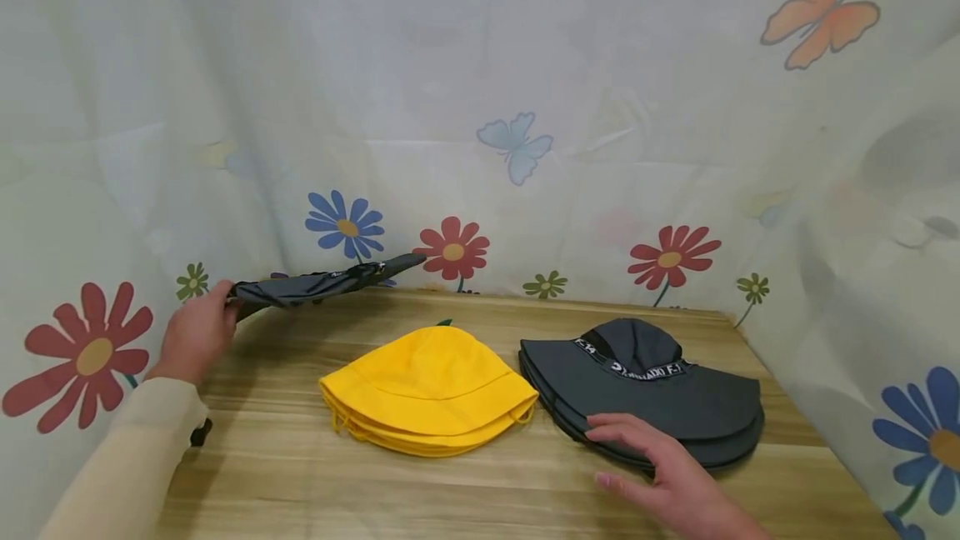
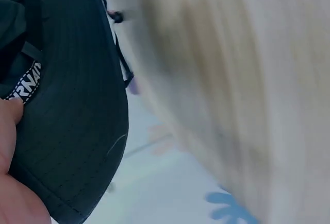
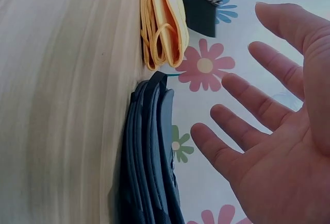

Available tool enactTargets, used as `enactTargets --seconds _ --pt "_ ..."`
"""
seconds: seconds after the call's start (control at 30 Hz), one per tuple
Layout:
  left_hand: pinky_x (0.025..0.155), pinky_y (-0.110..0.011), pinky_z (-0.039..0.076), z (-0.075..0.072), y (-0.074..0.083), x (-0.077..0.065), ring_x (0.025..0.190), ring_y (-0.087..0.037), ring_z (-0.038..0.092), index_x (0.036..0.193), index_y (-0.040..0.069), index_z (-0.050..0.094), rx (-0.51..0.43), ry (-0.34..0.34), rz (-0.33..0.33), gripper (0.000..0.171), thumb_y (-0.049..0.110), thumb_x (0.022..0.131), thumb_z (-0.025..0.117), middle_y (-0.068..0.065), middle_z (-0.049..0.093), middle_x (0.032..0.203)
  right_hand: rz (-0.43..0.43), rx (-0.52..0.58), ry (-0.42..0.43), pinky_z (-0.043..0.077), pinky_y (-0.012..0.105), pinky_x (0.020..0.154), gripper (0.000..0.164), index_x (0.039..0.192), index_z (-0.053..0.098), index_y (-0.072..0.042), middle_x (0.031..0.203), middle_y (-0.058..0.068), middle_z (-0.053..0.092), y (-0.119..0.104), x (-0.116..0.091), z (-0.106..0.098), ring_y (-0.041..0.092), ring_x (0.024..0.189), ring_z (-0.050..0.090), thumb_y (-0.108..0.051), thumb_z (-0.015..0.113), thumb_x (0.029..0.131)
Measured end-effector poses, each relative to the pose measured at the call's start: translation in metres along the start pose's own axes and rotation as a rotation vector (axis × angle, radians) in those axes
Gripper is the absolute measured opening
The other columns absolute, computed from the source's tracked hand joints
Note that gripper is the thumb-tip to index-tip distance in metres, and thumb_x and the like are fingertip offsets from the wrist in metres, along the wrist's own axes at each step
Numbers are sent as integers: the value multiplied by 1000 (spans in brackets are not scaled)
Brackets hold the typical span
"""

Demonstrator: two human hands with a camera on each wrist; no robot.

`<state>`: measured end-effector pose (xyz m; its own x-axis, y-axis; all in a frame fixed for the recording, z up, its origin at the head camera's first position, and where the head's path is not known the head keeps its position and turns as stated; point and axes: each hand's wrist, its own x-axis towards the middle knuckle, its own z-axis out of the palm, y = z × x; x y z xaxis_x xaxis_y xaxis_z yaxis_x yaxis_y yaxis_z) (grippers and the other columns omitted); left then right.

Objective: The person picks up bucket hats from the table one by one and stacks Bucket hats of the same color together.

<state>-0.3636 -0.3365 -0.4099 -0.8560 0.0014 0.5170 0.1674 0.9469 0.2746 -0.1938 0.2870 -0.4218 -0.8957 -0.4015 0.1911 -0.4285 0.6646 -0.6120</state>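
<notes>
My left hand (image 1: pixel 197 333) grips one end of a dark grey bucket hat (image 1: pixel 322 286) and holds it tilted above the table's back left. In the left wrist view, the thumb (image 2: pixel 9 126) presses on the hat's brim (image 2: pixel 77 110) beside a lettered band, and a cord hangs past its edge. A folded stack of yellow bucket hats (image 1: pixel 431 386) lies mid-table. To its right is a stack of dark grey bucket hats (image 1: pixel 652 394) with white lettering. Near that stack's front edge, my right hand (image 1: pixel 667 473) hovers with fingers spread, holding nothing, as the right wrist view also shows.
The wooden table (image 1: pixel 262 457) carries both stacks. Behind it and at both sides hangs a pale curtain (image 1: pixel 420 65) printed with flowers and butterflies, close to the table's back and right edges.
</notes>
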Motion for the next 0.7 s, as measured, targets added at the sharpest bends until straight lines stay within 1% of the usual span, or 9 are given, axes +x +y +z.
enactTargets --seconds 0.07,0.2,0.3,0.4,0.47,0.57,0.63,0.7 --pt "54 -57 47 -5 9 1 59 -40 60 109 -2 52 -10 17 17 16 8 101 61 -29 64 76 -27 5 18 55 28 97 37 131 64 -36 142 -3 61 0 0 0 3 124 58 -36 73 95" --pt "50 -48 44 -17 32 3 53 -31 56 106 -2 55 -16 48 56 14 9 101 62 -23 63 71 -78 -2 55 57 31 96 37 130 64 -37 141 -7 61 -2 2 -2 3 124 58 -30 74 95" --pt "48 -44 42 -28 56 3 50 -27 53 104 -1 56 -14 92 97 14 9 100 64 -20 62 68 -89 -24 78 57 32 96 36 129 64 -40 140 -13 60 -7 5 -7 3 123 59 -32 74 95" --pt "49 -45 44 -39 85 3 50 -26 53 100 0 58 -28 150 147 13 9 98 67 -16 61 66 -122 -45 104 58 32 94 35 128 64 -40 139 -15 59 -14 10 -14 4 122 60 -31 74 95" --pt "51 -45 45 -47 106 2 50 -25 54 97 1 60 -51 182 189 12 8 96 69 -14 61 65 -159 -66 135 57 30 94 35 127 64 -39 139 -14 60 -19 15 -19 3 121 60 -28 74 95" --pt "55 -44 47 -59 139 2 51 -24 53 94 2 60 -80 205 248 10 7 96 69 -11 60 65 -239 -65 199 53 21 95 39 125 65 -34 139 -9 60 -28 22 -27 5 124 58 -18 78 92" --pt "55 -44 48 -66 158 2 52 -24 53 95 2 61 -102 215 285 9 6 96 69 -12 62 68 -286 -43 251 50 15 98 47 128 65 -27 140 -3 58 -34 28 -33 5 125 56 -8 79 89" --pt "56 -44 50 -73 174 1 53 -25 55 96 3 62 -111 225 323 9 7 96 70 -12 65 72 -317 -16 303 45 10 101 57 134 62 -21 143 2 54 -42 32 -40 5 126 54 1 81 84"
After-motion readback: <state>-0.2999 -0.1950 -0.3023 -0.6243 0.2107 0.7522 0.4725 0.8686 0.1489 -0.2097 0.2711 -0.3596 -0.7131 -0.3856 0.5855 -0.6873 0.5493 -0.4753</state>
